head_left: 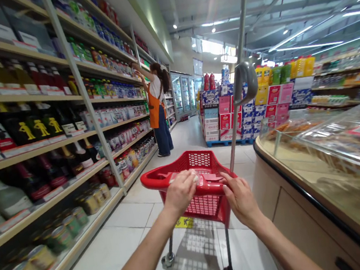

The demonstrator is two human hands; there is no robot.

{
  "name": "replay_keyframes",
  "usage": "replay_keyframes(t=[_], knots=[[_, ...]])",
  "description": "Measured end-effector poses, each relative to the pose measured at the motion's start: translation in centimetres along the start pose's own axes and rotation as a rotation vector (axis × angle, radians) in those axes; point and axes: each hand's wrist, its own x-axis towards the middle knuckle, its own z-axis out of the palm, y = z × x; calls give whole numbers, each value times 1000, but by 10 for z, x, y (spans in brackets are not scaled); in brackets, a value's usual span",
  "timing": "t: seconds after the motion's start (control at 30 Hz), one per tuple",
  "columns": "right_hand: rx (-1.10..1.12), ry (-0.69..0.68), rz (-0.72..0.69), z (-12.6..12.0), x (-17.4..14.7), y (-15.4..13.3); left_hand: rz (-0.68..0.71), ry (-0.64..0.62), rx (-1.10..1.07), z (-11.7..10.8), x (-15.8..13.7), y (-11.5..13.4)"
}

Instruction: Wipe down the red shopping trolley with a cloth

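A red plastic shopping cart [204, 204] stands upright on the floor right in front of me, its basket of open mesh. My left hand [183, 191] is closed over the middle of the cart's handle [208, 189], fingers curled; a small pale patch shows at its fingertips, too unclear to name. At the handle's right end, my right hand [240, 195] grips with the thumb on the near side and the fingers over the top. Both forearms reach in from the bottom edge. Pink panels lie along the handle between the hands.
Shelves of bottles and cans [60, 230] line the left side. A person in an orange apron [156, 105] reaches to a shelf ahead. Stacked boxes [227, 120] stand beyond the cart. A curved food counter [268, 159] and a slanted metal pole [236, 132] are on the right.
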Motion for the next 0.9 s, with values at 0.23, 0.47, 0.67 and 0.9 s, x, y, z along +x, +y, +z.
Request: replay_keyframes(t=[0.23, 0.47, 0.67, 0.9], knots=[[4, 42, -10, 3, -3, -2, -184, 40, 86, -16, -12, -49], [36, 17, -56, 4, -6, 2, -357, 99, 115, -24, -27, -84], [18, 89, -24, 7, -7, 1, -163, -12, -51, -9, -8, -27], [46, 9, -51, 3, -7, 4, -291, -23, 110, -12, -1, -37]])
